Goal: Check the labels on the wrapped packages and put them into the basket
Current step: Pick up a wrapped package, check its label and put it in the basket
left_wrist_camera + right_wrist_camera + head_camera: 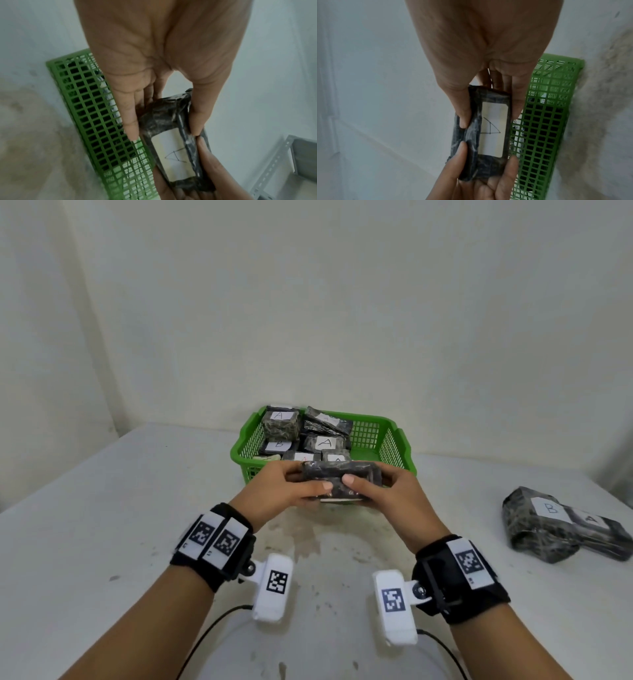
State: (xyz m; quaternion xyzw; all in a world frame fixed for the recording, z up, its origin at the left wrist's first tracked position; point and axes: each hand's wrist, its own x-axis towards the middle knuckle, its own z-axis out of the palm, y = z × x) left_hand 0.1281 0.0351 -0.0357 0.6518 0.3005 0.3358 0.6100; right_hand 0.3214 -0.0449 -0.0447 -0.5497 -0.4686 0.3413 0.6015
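Observation:
Both hands hold one dark wrapped package [342, 479] just in front of the green basket [394, 436]. My left hand [291, 487] grips its left end and my right hand [380, 491] grips its right end, thumbs on top. The package's white label [493, 129] faces down toward the wrist cameras and shows a hand-drawn letter A. In the left wrist view the same package [164, 116] sits pinched between thumb and fingers beside the basket [96, 121] wall. Several wrapped packages [323, 441] labelled A and B lie inside the basket.
Two more wrapped packages [555, 525], one marked B and one marked A, lie on the white table [102, 508] at the right. A white wall stands behind the basket. A grey metal shelf frame [274, 169] shows in the left wrist view.

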